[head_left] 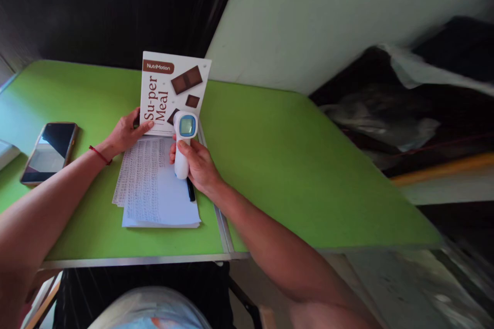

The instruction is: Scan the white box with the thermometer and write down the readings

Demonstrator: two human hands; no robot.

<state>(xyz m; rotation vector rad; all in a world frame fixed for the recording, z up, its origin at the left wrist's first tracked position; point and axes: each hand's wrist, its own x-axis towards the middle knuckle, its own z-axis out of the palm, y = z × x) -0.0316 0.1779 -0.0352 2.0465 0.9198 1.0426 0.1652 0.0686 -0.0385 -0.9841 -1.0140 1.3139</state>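
My left hand [130, 131] grips the lower left edge of a white box [162, 100] printed "NutriMotion Su-per Meal" with chocolate pieces, its thumb on the front. The box stands upright, tilted a little. In my right hand [200, 164] is a white infrared thermometer [182, 162] with a blue-rimmed screen, its fingers wrapped round the handle. The thermometer is in front of the box's lower right corner and hides part of it. Beneath lies a stack of paper [154, 190] with rows of handwriting. A black pen [191, 189] rests on the paper, partly hidden by my right hand.
A phone [50, 153] lies on the green table [293, 180] at the left, near a white object [6, 154] at the edge. A metal seam runs across the tabletop beside the papers. Plastic bags [382, 118] and dark items sit beyond the right edge.
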